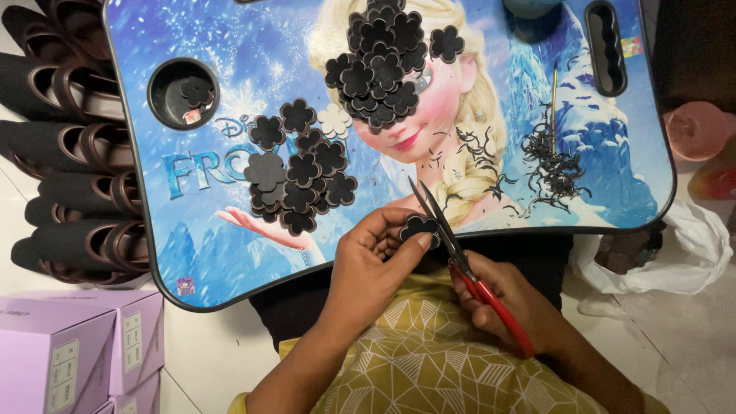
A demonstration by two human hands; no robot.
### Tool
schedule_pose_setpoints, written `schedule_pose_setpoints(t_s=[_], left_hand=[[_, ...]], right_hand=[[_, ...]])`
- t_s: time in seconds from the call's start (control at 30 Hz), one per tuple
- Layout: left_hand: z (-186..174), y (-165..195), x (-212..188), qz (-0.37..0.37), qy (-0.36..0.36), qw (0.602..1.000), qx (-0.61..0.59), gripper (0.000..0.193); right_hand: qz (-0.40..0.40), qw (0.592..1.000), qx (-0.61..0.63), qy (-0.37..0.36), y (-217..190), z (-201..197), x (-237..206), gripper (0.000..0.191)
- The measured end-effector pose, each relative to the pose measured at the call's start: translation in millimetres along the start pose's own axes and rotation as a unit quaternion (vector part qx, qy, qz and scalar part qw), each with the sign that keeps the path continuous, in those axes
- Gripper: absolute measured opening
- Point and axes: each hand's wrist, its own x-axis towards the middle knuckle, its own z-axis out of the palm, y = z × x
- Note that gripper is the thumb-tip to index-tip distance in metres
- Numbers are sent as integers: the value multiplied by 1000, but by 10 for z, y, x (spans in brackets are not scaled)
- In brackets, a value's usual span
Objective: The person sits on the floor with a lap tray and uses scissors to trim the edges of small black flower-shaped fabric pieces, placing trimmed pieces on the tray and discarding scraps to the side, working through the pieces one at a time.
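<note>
My left hand (377, 257) pinches a small black flower-shaped cutout (418, 226) between thumb and fingers, just below the near edge of a blue picture-printed lap table (230, 253). In my right hand (510, 295) are red-handled scissors (452, 245), their blades slightly parted and touching the cutout's right side. Two heaps of finished black flower cutouts lie on the table: one in the middle left (299, 172), one at the top centre (379, 61). Thin black trimmings (552, 169) are scattered at the right.
A round cup recess (182, 92) in the table holds one cutout. Dark shoes (77, 138) are stacked at the left, above lilac boxes (77, 345). A white plastic bag (675, 253) and a pink container (694, 126) lie at the right. A thin stick (553, 107) lies on the table.
</note>
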Motion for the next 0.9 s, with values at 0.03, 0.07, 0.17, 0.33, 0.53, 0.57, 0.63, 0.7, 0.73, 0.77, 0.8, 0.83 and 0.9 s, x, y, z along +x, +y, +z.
schedule_pose_setpoints(t_s=[0.03,0.07,0.17,0.33,0.53,0.57,0.63,0.7,0.73,0.77,0.8,0.83,0.9], left_hand=[[-2,-9,-8,0,1,1000,-6,20],[-5,-17,-20,3,4,1000,-7,21],[-7,-34,-13,22,11,1000,-8,22],[67,-54,-2,44,28,998,-40,22],[131,-70,11,59,26,995,-71,25],[136,-75,17,57,28,995,-79,24],[146,-87,31,57,33,993,-94,23],[150,-92,35,68,34,993,-91,23],[153,-95,34,74,35,993,-90,22],[160,-101,31,69,37,992,-95,23],[167,-107,35,64,39,992,-101,23],[167,-110,47,62,41,992,-106,23],[164,-119,48,74,37,992,-100,23]], right_hand=[[4,1000,3,3,11,5,-6,90],[0,1000,-4,4,22,12,-18,89],[-17,1000,-24,10,44,4,-18,86],[-13,988,-139,62,42,4,26,80],[-50,984,-156,77,15,15,53,79],[-44,984,-155,78,12,14,51,79],[-36,985,-153,77,6,16,44,80],[-33,987,-136,73,0,27,48,80],[-32,989,-127,71,-3,38,47,81],[-40,991,-112,66,-8,52,40,81],[-48,992,-98,61,-13,62,37,81],[-59,993,-84,56,-18,69,46,81],[-44,996,-56,48,-28,94,60,84]])
